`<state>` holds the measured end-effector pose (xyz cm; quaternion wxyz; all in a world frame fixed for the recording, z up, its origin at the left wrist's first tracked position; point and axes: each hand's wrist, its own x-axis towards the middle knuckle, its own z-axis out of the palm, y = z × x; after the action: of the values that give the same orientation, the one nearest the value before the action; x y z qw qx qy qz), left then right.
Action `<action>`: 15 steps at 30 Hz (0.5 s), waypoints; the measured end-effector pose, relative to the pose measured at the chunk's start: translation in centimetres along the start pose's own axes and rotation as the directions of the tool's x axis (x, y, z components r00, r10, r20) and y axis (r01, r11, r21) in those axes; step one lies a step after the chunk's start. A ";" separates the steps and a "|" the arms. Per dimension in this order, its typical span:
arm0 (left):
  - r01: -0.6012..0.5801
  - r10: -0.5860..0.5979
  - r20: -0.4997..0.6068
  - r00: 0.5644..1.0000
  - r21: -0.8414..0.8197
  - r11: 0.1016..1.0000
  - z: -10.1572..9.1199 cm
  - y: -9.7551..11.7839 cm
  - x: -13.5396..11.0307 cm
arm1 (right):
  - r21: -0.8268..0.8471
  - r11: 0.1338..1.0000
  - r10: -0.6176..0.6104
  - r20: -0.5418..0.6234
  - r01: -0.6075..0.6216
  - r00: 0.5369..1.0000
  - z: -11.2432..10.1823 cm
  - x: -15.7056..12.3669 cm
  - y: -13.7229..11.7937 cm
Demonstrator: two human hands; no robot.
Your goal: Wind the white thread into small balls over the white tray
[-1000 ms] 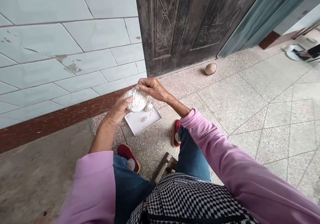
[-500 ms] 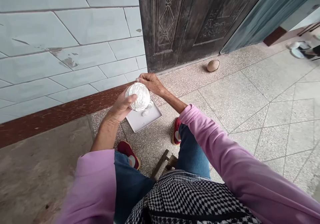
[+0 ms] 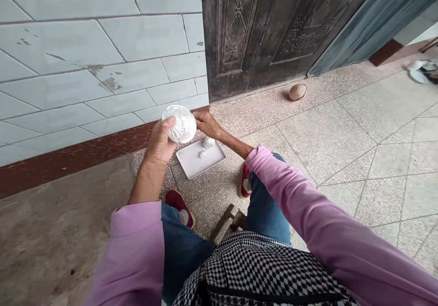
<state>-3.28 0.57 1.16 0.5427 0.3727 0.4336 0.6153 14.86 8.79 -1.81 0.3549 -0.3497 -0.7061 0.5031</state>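
Note:
A round white object (image 3: 182, 124) with a streaked, slightly glossy surface is held up in front of me, above the floor. My left hand (image 3: 160, 144) is closed around its left side, thumb lying over the front face. My right hand (image 3: 208, 124) is at its right edge with curled fingers, their tips partly hidden behind it. Below stands a shallow white tray (image 3: 191, 168) on the floor. In it lie a larger crumpled whitish lump (image 3: 208, 142) and a smaller one (image 3: 203, 153).
A tiled wall (image 3: 143, 37) and a dark carved door (image 3: 256, 32) stand ahead. A brownish ball (image 3: 297, 92) lies by the door's foot. Between my legs is a wooden stool (image 3: 222, 224). My red shoes (image 3: 178, 205) flank the tray's near side.
Both hands have shifted slightly left with the white object, which is turned to show a flatter face. More of the tray and its lumps shows. The view has moved a little.

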 end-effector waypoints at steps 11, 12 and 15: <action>-0.040 0.099 -0.314 0.944 0.187 0.982 -4.3 -1.6 3.1 | -0.105 0.990 -0.058 0.301 0.094 0.952 3.0 -3.9 -2.1; -0.057 0.140 -0.325 0.935 0.252 0.966 -4.7 -1.7 3.2 | -0.086 0.991 -0.073 0.318 0.106 0.945 2.8 -4.0 -2.1; -0.102 0.241 -0.276 0.930 0.435 0.895 -4.8 -1.6 3.1 | -0.007 0.992 -0.118 0.332 0.128 0.936 1.8 -3.7 -2.4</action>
<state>-7.65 3.05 -2.01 0.3159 0.4103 0.6016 0.6083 14.89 4.24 -0.52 0.2569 -0.2205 -0.7833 0.5213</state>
